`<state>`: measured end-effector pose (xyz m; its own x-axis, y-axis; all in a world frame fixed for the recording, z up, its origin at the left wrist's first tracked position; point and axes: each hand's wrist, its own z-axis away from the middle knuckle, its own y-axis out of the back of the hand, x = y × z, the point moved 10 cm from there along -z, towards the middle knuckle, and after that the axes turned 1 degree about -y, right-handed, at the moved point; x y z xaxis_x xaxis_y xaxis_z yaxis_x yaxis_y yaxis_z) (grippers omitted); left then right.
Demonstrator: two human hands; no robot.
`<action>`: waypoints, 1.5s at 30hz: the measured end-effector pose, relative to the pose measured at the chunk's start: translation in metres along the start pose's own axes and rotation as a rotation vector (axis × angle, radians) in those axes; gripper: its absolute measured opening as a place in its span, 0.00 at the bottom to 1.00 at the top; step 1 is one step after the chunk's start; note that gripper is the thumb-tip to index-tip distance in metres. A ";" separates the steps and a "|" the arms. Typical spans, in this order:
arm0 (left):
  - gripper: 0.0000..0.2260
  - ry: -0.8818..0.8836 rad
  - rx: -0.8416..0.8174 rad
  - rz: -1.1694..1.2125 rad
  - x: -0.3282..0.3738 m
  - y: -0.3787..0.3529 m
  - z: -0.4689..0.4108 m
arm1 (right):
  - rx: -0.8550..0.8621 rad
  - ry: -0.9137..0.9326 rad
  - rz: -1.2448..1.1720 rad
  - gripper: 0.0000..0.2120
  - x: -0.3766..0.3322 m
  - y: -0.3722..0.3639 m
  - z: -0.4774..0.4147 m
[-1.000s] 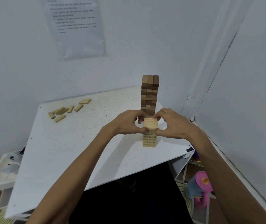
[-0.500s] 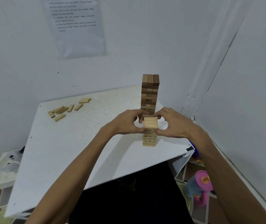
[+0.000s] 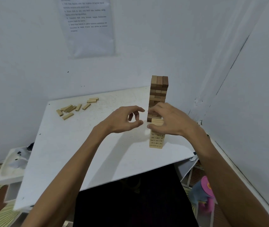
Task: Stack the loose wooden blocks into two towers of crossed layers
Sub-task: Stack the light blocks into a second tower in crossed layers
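A short pale wooden tower (image 3: 157, 140) of crossed layers stands near the front right of the white table (image 3: 84, 153). Behind it rises a taller tower (image 3: 158, 94) of darker brown blocks. My right hand (image 3: 168, 119) curls over the pale tower's top, thumb and fingers against its upper layers. My left hand (image 3: 124, 119) hovers just left of that tower, fingers apart and curved, holding nothing. Several loose pale blocks (image 3: 74, 108) lie scattered at the table's far left.
White walls meet in a corner close behind and right of the towers. A printed sheet (image 3: 88, 25) hangs on the back wall. A white tray-like box (image 3: 11, 166) sits low at the left. A pink and blue object (image 3: 203, 195) lies on the floor at the right.
My left hand has come off the pale tower and drawn a little to the left, fingers spreading. My right hand stays on the tower's top.
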<state>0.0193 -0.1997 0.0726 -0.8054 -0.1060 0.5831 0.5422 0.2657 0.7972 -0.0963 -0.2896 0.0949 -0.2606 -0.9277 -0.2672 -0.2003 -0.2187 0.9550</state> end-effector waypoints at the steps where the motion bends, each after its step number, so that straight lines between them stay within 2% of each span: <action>1: 0.21 0.006 0.009 0.006 -0.004 0.005 0.006 | 0.002 0.010 0.007 0.29 -0.006 -0.001 -0.004; 7: 0.14 0.105 0.049 0.006 -0.043 0.032 0.043 | -0.016 0.099 0.015 0.23 -0.056 -0.015 -0.034; 16: 0.12 0.333 0.062 -0.084 -0.131 0.065 0.107 | -0.117 0.188 -0.053 0.18 -0.120 -0.061 -0.087; 23: 0.13 0.446 0.033 -0.090 -0.187 0.081 0.115 | -0.197 0.215 -0.074 0.19 -0.149 -0.097 -0.133; 30: 0.15 0.513 0.055 -0.192 -0.241 0.107 0.079 | -0.267 0.170 -0.051 0.19 -0.148 -0.134 -0.217; 34: 0.19 0.578 0.105 -0.281 -0.283 0.118 0.055 | -0.211 0.142 -0.059 0.18 -0.143 -0.149 -0.278; 38: 0.22 0.562 0.163 -0.351 -0.305 0.123 0.030 | -0.186 0.103 -0.066 0.20 -0.128 -0.176 -0.322; 42: 0.27 0.597 0.185 -0.358 -0.320 0.116 0.017 | -0.144 0.066 -0.084 0.24 -0.113 -0.199 -0.338; 45: 0.27 0.622 0.224 -0.361 -0.326 0.109 0.018 | -0.095 0.028 -0.130 0.25 -0.106 -0.203 -0.335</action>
<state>0.3368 -0.1189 -0.0333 -0.6040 -0.7274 0.3256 0.1555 0.2932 0.9433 0.2881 -0.2484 -0.0274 -0.2117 -0.8976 -0.3866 -0.1404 -0.3636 0.9209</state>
